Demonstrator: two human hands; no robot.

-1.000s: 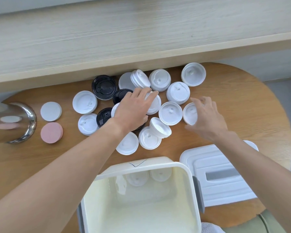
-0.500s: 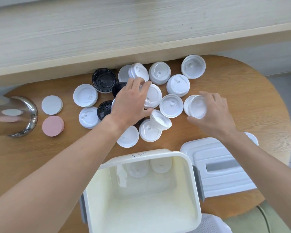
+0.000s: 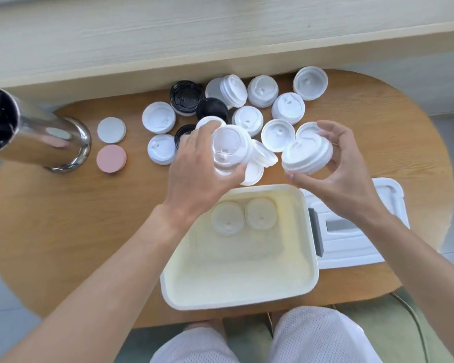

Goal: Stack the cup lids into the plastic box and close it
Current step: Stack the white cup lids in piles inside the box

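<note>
Both hands (image 3: 194, 166) (image 3: 336, 163) lifted, each gripping white lids (image 3: 228, 150), oval wooden table (image 3: 76, 218)

You looked down on a rounded wooden table (image 3: 63, 231) that stood against a pale wood-grain ledge (image 3: 168, 40). Grey floor (image 3: 8, 318) showed beneath it, a thin cable (image 3: 414, 320) trailed at lower right, and the light was soft and even.

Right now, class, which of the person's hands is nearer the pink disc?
Left. The left hand holds a white lid just right of the pink disc; the right hand is farther right, beyond it.
</note>
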